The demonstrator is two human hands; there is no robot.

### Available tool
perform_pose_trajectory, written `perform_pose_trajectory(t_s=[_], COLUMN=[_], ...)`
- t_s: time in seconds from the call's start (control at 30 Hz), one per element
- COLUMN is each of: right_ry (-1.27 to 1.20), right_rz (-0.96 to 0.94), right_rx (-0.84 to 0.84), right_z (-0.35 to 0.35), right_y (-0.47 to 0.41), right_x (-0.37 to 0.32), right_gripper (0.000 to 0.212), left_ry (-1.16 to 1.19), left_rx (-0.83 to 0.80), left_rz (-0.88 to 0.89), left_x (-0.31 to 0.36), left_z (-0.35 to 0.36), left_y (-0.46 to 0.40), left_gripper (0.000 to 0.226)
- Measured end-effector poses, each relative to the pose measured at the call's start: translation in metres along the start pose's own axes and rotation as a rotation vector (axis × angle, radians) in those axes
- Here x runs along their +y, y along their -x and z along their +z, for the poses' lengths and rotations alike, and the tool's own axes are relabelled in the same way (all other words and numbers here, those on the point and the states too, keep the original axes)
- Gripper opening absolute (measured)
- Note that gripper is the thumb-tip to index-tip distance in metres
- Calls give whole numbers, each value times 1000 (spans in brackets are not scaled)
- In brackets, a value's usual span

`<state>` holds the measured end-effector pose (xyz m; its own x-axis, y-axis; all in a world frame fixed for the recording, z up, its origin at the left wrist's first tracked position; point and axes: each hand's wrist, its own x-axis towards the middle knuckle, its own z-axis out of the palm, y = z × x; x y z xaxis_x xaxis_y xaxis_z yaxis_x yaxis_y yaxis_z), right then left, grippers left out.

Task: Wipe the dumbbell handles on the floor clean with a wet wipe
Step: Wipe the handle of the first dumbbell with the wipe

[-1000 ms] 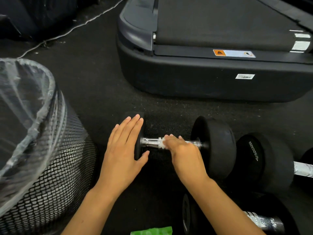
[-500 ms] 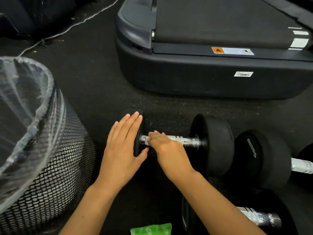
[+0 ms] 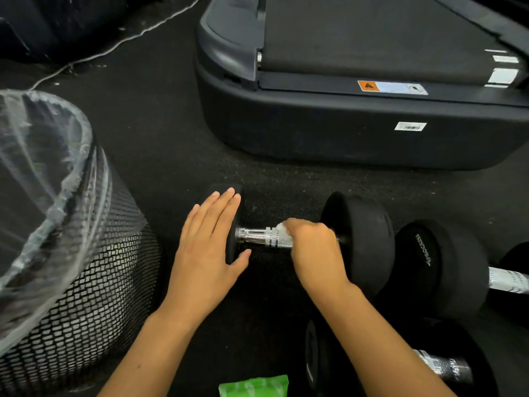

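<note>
A black rubber-headed dumbbell with a knurled chrome handle (image 3: 263,238) lay on the dark speckled gym floor (image 3: 160,156), just in front of a dark grey treadmill base (image 3: 343,138). The right hand (image 3: 313,245) was clenched around the handle's right end, next to the dumbbell's right head, pressing a white wet wipe (image 3: 282,227) against the metal; only a corner of the wipe showed above the fingers. The left hand (image 3: 210,247) lay flat and open, fingers together, on the dumbbell's left head, gripping nothing. To the right of the dumbbell sat a second black dumbbell with white lettering on its head (image 3: 440,265), touching or nearly touching it. Nearer the camera lay a third dumbbell (image 3: 440,368) and a green wipe packet (image 3: 253,386). Left of the dumbbell stood a black mesh waste bin lined with clear plastic (image 3: 71,282).
</note>
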<state>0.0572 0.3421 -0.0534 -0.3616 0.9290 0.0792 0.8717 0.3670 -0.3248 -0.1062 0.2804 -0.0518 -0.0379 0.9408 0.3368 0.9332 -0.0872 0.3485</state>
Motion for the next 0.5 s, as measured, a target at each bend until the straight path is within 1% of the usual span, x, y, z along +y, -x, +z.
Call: perform_pose_trajectory(t_s=[0.07,0.13,0.17,0.27,0.3,0.33,0.37,0.4,0.5], right_ry=[-25,-74,-56,0,-2,19,28,20,-93], right_rz=[-50,-66,-67,23,55,44,11,-50,-194], right_rx=[6,33,54,50,54,61,41,59,82], right_z=[6,8,6,-6,-2,1,3,7,13], right_y=[6,19,23,11,5,2,3,7,24], right_x=[-3,0,3,-3,-5,-9,-14,-16,-7], right_gripper=[26,30,29,20,21,24,28,33,38], left_ry=[-1,3,3,2,5,9,12,18,50], left_rx=[-9,-11,-9,-1,-1,-4,-9,-15,-12], left_rz=[-3,-5,-5,-3,-4,-4,-3,-5,-21], left_x=[-1,-1,-1,0,0,0,-1,-1,1], left_z=[0,0,0,0,-1,-1,-1,-1,-2], left_y=[-1,0,0,0,0,-1,-1,-2,-1], left_gripper=[87,87,87,87,87,87,87,87,86])
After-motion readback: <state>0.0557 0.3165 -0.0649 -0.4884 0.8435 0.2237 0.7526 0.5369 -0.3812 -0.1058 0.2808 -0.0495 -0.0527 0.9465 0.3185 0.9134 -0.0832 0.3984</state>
